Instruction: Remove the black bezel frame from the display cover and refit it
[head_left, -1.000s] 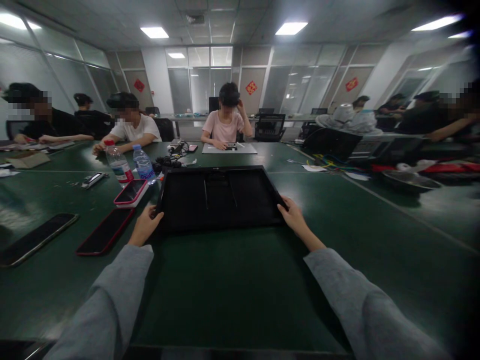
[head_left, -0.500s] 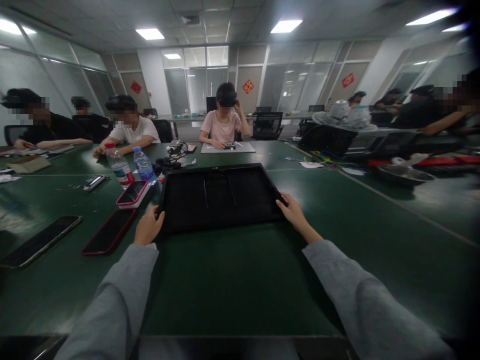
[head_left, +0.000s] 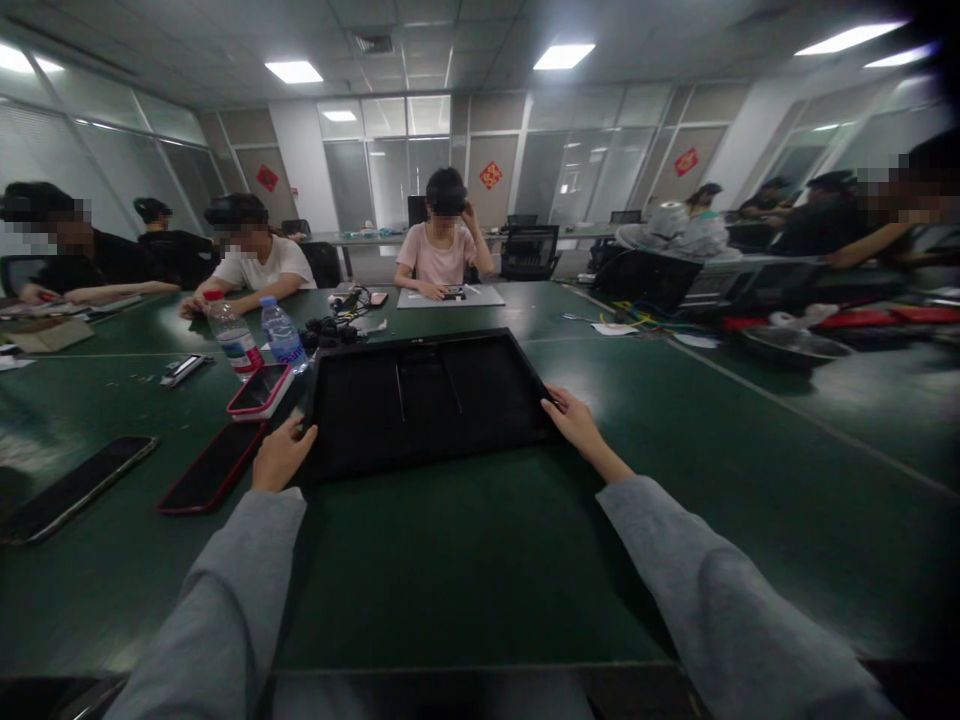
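Note:
A wide, flat black monitor [head_left: 360,410] with a slightly raised rim lies on the green table, two thin pale lines showing across its dark face. My left hand [head_left: 281,452] is closed around its left edge, thumb on top. On the opposite side, my right hand [head_left: 576,418] grips the right edge with the thumb over the rim. The undersides of the fingers are hidden. Close to my left hand lie a red-edged phone [head_left: 212,468] and a pink-framed phone [head_left: 259,390] on a white box-like thing.
Two plastic bottles, one red-capped [head_left: 234,340] and one blue-capped [head_left: 282,335], stand past the phones. Another phone [head_left: 79,488] lies far left. Cables [head_left: 334,328] are heaped behind the monitor. A metal bowl [head_left: 796,348] sits right. A person [head_left: 442,250] sits opposite; others sit around.
The monitor has shifted slightly left and towards me, turning a little, with both hands still on its edges. The whole view has moved slightly too.

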